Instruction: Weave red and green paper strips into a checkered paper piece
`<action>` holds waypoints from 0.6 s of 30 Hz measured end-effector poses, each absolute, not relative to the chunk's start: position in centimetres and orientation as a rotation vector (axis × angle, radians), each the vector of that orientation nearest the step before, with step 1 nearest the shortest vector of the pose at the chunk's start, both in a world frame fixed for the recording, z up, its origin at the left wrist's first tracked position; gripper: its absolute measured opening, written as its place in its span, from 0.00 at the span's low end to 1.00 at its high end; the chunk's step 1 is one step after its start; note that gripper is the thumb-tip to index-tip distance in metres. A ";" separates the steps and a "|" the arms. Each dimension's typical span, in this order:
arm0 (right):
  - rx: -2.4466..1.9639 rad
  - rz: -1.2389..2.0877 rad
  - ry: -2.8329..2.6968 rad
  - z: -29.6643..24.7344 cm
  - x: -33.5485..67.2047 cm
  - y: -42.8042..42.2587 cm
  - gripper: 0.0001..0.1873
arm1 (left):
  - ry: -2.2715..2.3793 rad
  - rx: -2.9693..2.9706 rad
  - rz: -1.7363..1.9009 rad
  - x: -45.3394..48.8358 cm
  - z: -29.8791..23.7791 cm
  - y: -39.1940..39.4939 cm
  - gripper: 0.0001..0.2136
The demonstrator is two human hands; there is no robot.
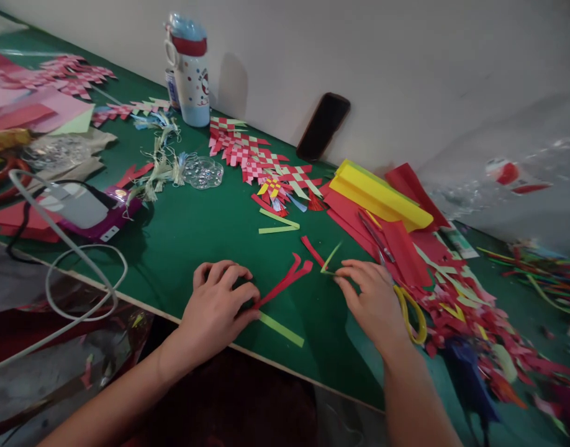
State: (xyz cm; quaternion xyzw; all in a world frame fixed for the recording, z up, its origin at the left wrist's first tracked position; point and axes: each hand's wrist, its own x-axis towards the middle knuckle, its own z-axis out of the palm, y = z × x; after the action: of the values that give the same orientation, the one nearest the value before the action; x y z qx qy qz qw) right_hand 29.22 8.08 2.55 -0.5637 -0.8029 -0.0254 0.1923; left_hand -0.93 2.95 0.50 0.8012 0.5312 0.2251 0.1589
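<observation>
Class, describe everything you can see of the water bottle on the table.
The water bottle stands upright at the back of the green table, before the white wall. Its white, plastic-looking body carries small coloured dots and a cartoon cat. A red band sits below the pale blue lid, with a white loop handle at one side. A small can stands close behind it; contact is unclear.

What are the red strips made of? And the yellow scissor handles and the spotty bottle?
The red strips look like thin paper: matte, with crisp cut edges and soft bends. The yellow scissor handles look like smooth plastic, with a slight shine along their curves. The spotty bottle has a glossy printed surface, so it could be plastic or painted metal; the look doesn't settle which.
</observation>
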 end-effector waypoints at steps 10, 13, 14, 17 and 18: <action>-1.700 0.547 -1.825 4.6 22.2 7.2 0.14 | 1.502 2.279 0.644 -0.9 0.5 3.0 0.04; -1.695 0.661 -1.681 4.8 21.6 7.3 0.14 | 1.485 2.283 0.641 -1.0 0.5 3.0 0.04; -1.686 0.704 -1.673 5.0 21.5 7.5 0.14 | 1.486 2.281 0.643 -1.0 0.4 3.0 0.04; -1.636 0.869 -1.693 5.5 21.5 8.0 0.13 | 1.490 2.274 0.653 -1.0 0.4 3.0 0.04; -1.622 0.910 -1.693 5.7 21.5 8.1 0.13 | 1.491 2.271 0.658 -1.0 0.4 3.0 0.04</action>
State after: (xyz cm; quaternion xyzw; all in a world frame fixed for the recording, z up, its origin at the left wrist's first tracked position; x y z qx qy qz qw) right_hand 21.51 8.10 5.66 -0.6134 -0.6405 0.3444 0.3081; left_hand -0.96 3.00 0.39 0.8003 0.5253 0.2320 0.1723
